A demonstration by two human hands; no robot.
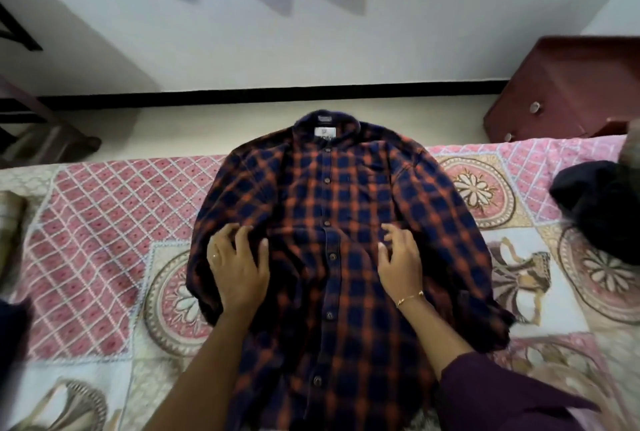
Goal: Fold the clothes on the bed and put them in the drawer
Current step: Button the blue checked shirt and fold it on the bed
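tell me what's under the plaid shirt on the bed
The plaid shirt lies spread on the patterned bedspread, with both hands resting on top. Whether anything else sits beneath it cannot be seen; the fabric covers that area.

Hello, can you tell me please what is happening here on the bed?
A person is working on a navy and orange checked button-up shirt, which lies spread out face up, buttoned, on the pink patterned bedspread. The left hand and the right hand both rest on the shirt front, fingers spread. No fold is made yet. A dark bundle of clothes waits at the right, and a dark red wooden drawer cabinet stands beyond the bed.
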